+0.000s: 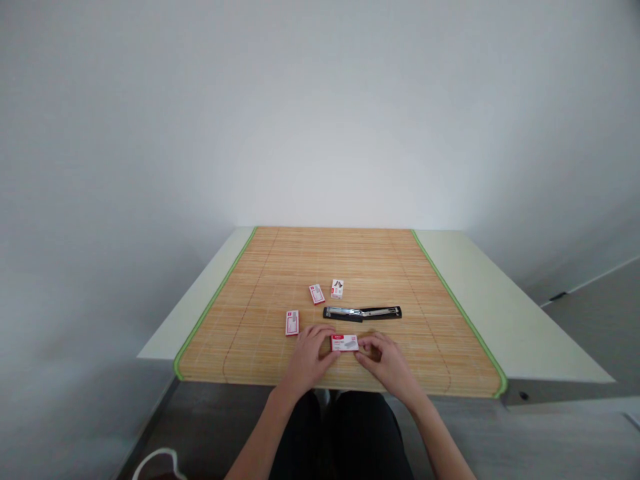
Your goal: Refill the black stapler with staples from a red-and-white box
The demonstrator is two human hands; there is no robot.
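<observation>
A red and white staples box (345, 343) lies near the front of the bamboo mat, its long side facing me. My left hand (313, 353) grips its left end between thumb and fingers. At the right end, the thumb and fingers of my right hand (384, 358) close on the same box. Just beyond it a black stapler (363, 313) lies opened out flat, its metal inner parts showing.
Left of my left hand is a small red and white box (292, 323). Farther back lie another such box (317, 294) and a white box with a dark picture (337, 289). The green-edged bamboo mat (340, 253) covers the white table (480, 280), which meets the wall.
</observation>
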